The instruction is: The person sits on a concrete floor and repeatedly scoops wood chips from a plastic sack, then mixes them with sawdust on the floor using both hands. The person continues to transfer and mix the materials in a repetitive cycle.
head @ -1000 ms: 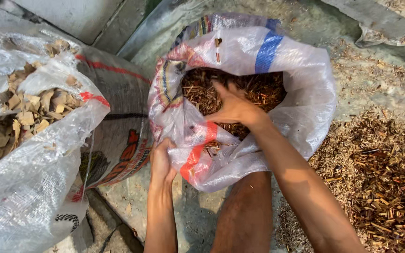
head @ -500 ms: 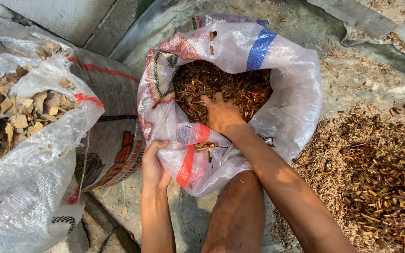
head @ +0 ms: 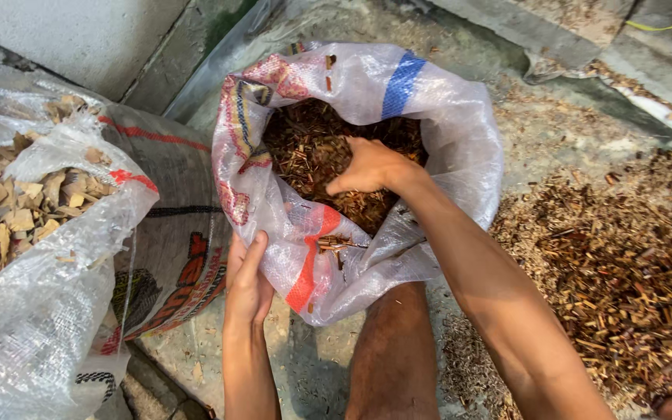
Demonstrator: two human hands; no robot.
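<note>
Between the person's knees on the concrete floor [head: 577, 117] stands the white woven sack [head: 445, 140], its near rim clenched by the left hand [head: 249, 284] so the mouth stays wide, while the right hand [head: 371, 166], fingers curled, presses on the brown chips [head: 305, 148] inside.

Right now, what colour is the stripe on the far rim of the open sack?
Blue, on the translucent white woven sack; the head view shows the stripe clearly.

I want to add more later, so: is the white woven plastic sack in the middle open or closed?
Open: the white woven plastic sack has its mouth spread wide, brown wood chips visible inside, right hand in it.
</note>
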